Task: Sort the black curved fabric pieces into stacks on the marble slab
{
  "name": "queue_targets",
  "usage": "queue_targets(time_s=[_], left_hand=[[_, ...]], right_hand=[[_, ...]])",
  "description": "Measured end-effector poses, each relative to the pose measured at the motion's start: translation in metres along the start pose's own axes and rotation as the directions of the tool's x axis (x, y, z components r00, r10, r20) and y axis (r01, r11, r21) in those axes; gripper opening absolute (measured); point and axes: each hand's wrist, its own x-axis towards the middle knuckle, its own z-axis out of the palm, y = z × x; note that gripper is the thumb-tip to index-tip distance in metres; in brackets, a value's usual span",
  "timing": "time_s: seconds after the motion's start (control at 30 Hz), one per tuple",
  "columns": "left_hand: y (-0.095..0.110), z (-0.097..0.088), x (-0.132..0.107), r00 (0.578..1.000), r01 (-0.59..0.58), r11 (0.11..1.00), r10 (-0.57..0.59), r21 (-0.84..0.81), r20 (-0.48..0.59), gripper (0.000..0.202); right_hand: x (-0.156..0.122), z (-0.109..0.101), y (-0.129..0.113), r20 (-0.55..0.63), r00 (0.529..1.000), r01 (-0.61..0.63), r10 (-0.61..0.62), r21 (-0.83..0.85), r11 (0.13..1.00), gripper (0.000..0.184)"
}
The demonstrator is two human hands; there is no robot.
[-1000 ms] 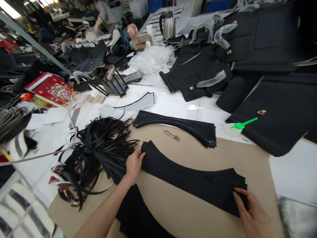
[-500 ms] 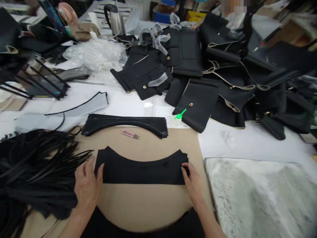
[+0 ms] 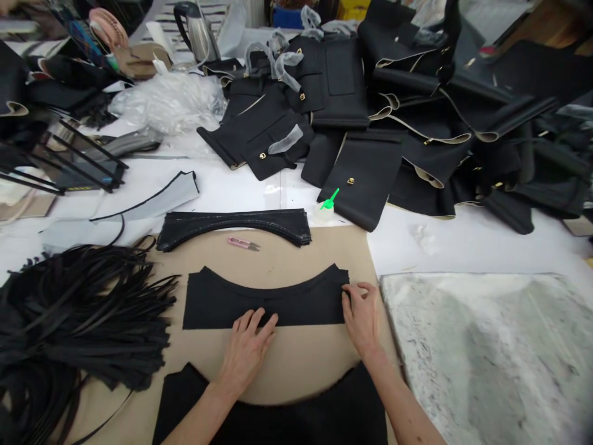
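Observation:
A curved black fabric piece (image 3: 222,300) lies flat on the brown cardboard sheet (image 3: 287,253). My left hand (image 3: 246,349) rests open against the middle of its lower edge, fingers stretched onto the fabric. My right hand (image 3: 362,312) touches its right end, fingers curled at the edge. Another black piece (image 3: 296,420) of similar shape lies nearer to me, partly under my forearms. A stack of curved black pieces (image 3: 231,224) sits beyond, with pink thread snips (image 3: 243,243) in front of it.
A heap of black straps (image 3: 78,321) fills the left. A white marble slab (image 3: 486,352) lies at the right. Black bag panels (image 3: 417,123) pile up at the back, with a green-tipped glue bottle (image 3: 327,207), clear plastic wrap (image 3: 171,102) and a kettle (image 3: 197,31).
My view has swung right, then steadied. My left hand moved from the piece's left end to the middle of its lower edge. My right hand stays at the right end.

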Motion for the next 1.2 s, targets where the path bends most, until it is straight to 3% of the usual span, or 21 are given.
queue_targets(time_s=[0.13, 0.23, 0.33, 0.43, 0.6, 0.73, 0.83, 0.9, 0.93, 1.07, 1.13, 1.2], left_hand=[[0.004, -0.003, 0.003, 1.0, 0.009, 1.0, -0.009, 0.019, -0.005, 0.035], [0.008, -0.008, 0.004, 1.0, 0.014, 0.999, -0.015, 0.032, 0.012, 0.035], [0.014, -0.016, 0.004, 0.999, 0.029, 0.999, -0.03, 0.027, 0.04, 0.034], [0.018, -0.02, 0.003, 0.997, 0.058, 0.998, -0.058, -0.001, 0.043, 0.033], [0.019, -0.018, 0.0, 0.986, 0.152, 0.98, -0.16, -0.124, -0.053, 0.028], [0.041, -0.02, -0.021, 0.968, 0.171, 0.958, -0.208, -0.23, -0.143, 0.022], [0.08, -0.022, -0.054, 0.999, 0.003, 0.93, -0.019, -0.367, -0.039, 0.021], [0.109, -0.022, -0.076, 0.988, -0.093, 0.885, 0.138, -0.455, 0.066, 0.024], [0.122, -0.021, -0.086, 0.982, -0.09, 0.872, 0.157, -0.481, 0.101, 0.026], [0.146, -0.017, -0.106, 0.984, 0.04, 0.817, 0.068, -0.575, 0.165, 0.03], [0.143, -0.022, -0.101, 0.981, 0.135, 0.749, -0.007, -0.649, 0.196, 0.031], [0.136, -0.032, -0.09, 0.97, 0.216, 0.648, -0.06, -0.731, 0.234, 0.039]], right_hand=[[-0.003, -0.002, -0.018, 0.082, 0.965, 0.254, -0.25, -0.053, 0.966, 0.031], [0.001, 0.0, -0.026, 0.145, 0.941, 0.309, -0.305, -0.004, 0.951, 0.028], [0.002, -0.007, -0.02, 0.135, 0.961, 0.241, -0.242, 0.027, 0.97, 0.03], [-0.019, -0.025, 0.001, 0.135, 0.98, 0.137, -0.144, 0.059, 0.989, 0.033], [-0.114, -0.057, 0.044, 0.14, 0.983, -0.114, 0.118, -0.034, 0.993, 0.029], [-0.172, -0.057, 0.053, 0.123, 0.961, -0.24, 0.248, -0.082, 0.967, 0.033], [-0.179, -0.051, 0.048, 0.134, 0.938, -0.327, 0.321, 0.022, 0.945, 0.036], [-0.175, -0.05, 0.045, 0.141, 0.936, -0.336, 0.322, 0.094, 0.937, 0.032], [-0.174, -0.051, 0.045, 0.134, 0.938, -0.334, 0.318, 0.114, 0.936, 0.03], [-0.174, -0.058, 0.047, 0.085, 0.935, -0.354, 0.344, 0.17, 0.92, 0.039], [-0.176, -0.067, 0.042, 0.096, 0.941, -0.337, 0.324, 0.189, 0.922, 0.036], [-0.176, -0.079, 0.027, 0.162, 0.964, -0.244, 0.21, 0.229, 0.942, 0.031]])
